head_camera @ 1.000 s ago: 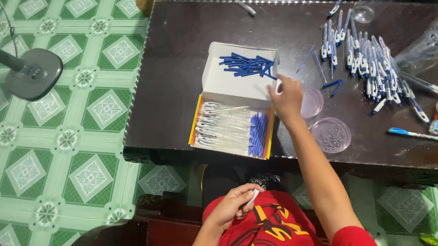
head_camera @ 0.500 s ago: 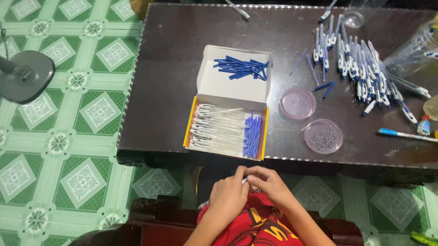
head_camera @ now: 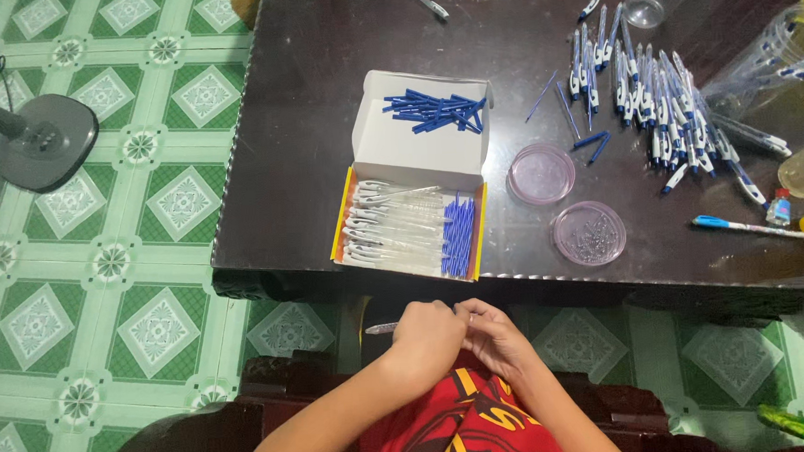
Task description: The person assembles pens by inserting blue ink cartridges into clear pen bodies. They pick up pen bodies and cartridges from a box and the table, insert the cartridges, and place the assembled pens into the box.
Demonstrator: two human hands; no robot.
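Note:
My left hand and my right hand meet over my lap, just below the table's near edge. The left fist grips a clear pen barrel whose tip sticks out to the left. The right fingers pinch at the barrel's other end; what they hold is hidden. On the dark table above them lies an open box of white pens with blue ends. Its raised white lid carries a heap of blue pen parts.
Two pink round dishes sit right of the box, one holding small springs. A pile of blue-and-white pens covers the table's right side, with clear bags beyond. A fan base stands on the green tiled floor.
My right hand left the box lid on the table and came down to my lap. Both hands now work together on the pen barrel.

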